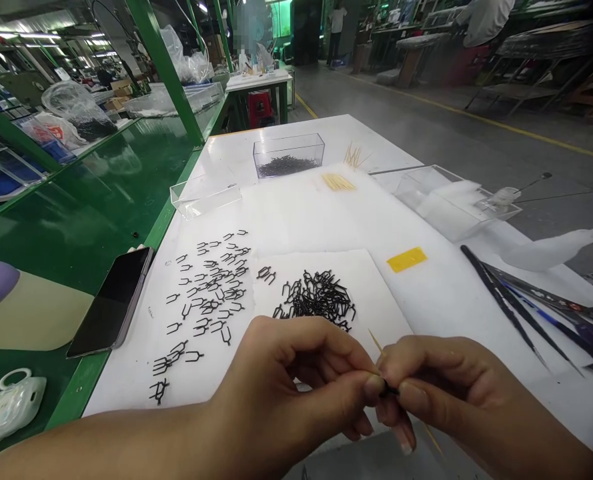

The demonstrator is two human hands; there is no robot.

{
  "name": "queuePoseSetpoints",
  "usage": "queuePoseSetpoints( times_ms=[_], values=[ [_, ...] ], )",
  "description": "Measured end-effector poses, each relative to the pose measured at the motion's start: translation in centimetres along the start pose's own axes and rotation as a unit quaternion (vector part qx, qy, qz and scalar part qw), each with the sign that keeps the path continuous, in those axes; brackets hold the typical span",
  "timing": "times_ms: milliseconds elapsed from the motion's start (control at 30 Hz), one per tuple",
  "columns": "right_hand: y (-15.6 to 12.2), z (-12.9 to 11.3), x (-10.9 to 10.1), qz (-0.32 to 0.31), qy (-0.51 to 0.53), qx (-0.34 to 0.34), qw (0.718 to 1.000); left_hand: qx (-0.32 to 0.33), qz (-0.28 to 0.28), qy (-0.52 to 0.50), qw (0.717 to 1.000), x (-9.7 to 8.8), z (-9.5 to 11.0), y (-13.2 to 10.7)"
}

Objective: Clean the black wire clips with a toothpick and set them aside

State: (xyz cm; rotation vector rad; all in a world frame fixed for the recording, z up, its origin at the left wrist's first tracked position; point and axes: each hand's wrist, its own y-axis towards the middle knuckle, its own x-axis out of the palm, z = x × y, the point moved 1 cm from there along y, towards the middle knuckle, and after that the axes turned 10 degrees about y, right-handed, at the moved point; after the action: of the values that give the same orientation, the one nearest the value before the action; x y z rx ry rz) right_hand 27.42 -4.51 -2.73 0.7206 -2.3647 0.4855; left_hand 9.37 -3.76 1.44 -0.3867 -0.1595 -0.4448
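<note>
Prongs (pixel 216 287) lie near the bench's (pixel 366 137) left edge, while over its near edge the left hand (pixel 276 380), fingertips pinched, holds a black piece (pixel 387 389) that the right hand (pixel 481 393), closed on a toothpick (pixel 375 341), seems to be working, calling for steadiness.

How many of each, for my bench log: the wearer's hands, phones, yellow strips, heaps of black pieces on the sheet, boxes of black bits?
Hands: 2, left hand and right hand
Phone: 1
Yellow strip: 1
Heap: 1
Box: 1
Total: 6

Matt wooden toothpick (pixel 375 341), glossy plastic box (pixel 263 157)
</note>
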Motion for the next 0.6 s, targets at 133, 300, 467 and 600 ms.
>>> queuePoseSetpoints(
  times_ms=[133,300,467,600],
  values=[
    [0.11,-0.07,0.12,0.007,-0.002,0.001,1.0,0.005,0.0,0.044,0.999,-0.14,0.06,-0.21],
    [-0.07,-0.06,0.19,0.002,0.008,0.011,1.0,0.025,-0.011,0.065,0.997,-0.17,-0.04,-0.49],
    [-0.2,0.01,0.07,0.005,-0.001,0.008,1.0,0.034,0.002,0.102,0.994,-0.22,-0.07,-0.44],
    [-0.2,-0.03,0.06,0.006,-0.02,-0.006,1.0,0.029,0.019,0.127,0.991,-0.4,0.48,0.02]
  ],
)
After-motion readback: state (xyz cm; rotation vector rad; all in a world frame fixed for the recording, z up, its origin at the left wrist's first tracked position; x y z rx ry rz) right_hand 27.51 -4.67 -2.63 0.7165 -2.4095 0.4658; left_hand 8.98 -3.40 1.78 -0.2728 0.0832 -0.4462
